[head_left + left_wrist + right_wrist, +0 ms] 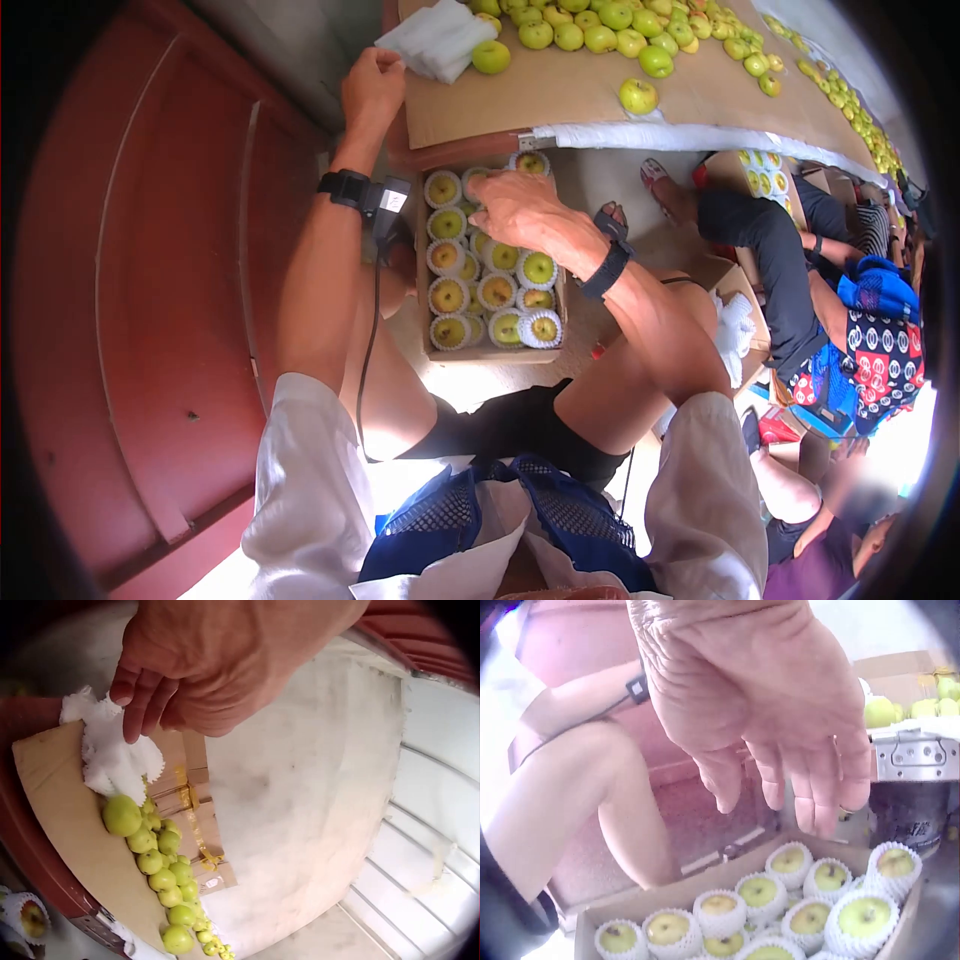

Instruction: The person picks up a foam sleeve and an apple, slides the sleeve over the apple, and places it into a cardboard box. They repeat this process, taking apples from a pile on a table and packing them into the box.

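My left hand (374, 92) is at the table's left corner beside a pile of white foam nets (436, 40); in the left wrist view its loosely bent fingers touch or hover at the nets (116, 754). My right hand (520, 208) is over the far part of a cardboard box (490, 356) of green-yellow apples in white foam nets. The right wrist view shows that hand (780, 712) with fingers extended and apart, holding nothing, above netted apples (864, 918).
Loose green apples (601, 40) lie on the cardboard-covered table (560, 90). A red door (150, 300) stands at the left. Other people sit at the right near an open carton (752, 290) with white nets. A cable hangs from my left wrist.
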`<state>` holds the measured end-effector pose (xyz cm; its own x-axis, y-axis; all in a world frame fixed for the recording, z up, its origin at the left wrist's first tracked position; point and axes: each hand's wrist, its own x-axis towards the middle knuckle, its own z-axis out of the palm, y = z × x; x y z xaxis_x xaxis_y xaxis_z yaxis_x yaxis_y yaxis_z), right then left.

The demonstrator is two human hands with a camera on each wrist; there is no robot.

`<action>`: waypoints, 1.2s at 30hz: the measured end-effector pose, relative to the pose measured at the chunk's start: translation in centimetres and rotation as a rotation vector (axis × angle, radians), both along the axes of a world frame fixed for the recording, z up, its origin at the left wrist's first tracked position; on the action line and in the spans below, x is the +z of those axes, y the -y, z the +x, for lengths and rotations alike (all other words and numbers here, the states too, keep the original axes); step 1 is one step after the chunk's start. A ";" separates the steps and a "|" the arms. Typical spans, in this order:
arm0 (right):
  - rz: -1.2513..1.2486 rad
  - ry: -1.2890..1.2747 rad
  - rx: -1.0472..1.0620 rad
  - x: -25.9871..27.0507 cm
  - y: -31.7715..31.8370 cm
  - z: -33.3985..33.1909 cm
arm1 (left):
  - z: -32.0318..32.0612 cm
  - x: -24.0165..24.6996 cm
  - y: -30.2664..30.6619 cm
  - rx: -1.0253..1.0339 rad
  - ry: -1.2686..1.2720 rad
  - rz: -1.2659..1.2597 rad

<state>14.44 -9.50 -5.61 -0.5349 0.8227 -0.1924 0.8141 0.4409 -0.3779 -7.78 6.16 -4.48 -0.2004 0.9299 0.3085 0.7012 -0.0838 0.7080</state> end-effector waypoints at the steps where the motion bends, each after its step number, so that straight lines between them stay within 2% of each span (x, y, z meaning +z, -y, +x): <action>1: 0.002 -0.006 -0.004 0.7 -0.1 -0.3 | -0.6 -0.7 -1.0 0.012 -0.014 0.018; 5: 0.016 -0.083 0.027 1.9 -0.3 -1.0 | -0.8 -2.9 -3.3 0.087 -0.059 0.113; 8: -0.004 -0.075 0.038 2.6 -0.1 -1.2 | 0.6 -2.8 -3.6 0.020 -0.016 0.206; 11: -0.014 -0.109 0.054 2.3 -0.3 -1.3 | 1.1 -3.0 -5.3 -0.041 -0.168 0.248; 14: -0.036 -0.112 0.071 1.8 -0.3 -1.3 | 1.2 -3.8 -6.4 -0.064 -0.214 0.192; 17: -0.045 -0.121 0.079 1.7 -0.2 -1.1 | 1.1 -4.2 -6.7 0.011 -0.251 0.276; 23: -0.027 -0.157 0.092 1.4 -0.2 -0.8 | 1.7 -2.1 -6.0 0.026 -0.040 0.214; 29: -0.046 -0.150 0.090 1.6 -0.2 -0.8 | 1.7 -1.6 -5.8 -0.017 -0.058 0.088; 32: -0.042 -0.146 0.083 1.5 -0.1 -0.9 | 1.2 -2.2 -6.2 -0.042 -0.068 0.137; 36: -0.041 -0.142 0.082 1.8 0.2 -0.9 | 0.4 -2.3 -6.7 -0.071 0.124 0.093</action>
<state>13.53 -9.65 -3.81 -0.6241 0.7682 -0.1425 0.7131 0.4855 -0.5059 -7.43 12.90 -6.80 -0.1772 0.9117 0.3706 0.5987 -0.1991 0.7758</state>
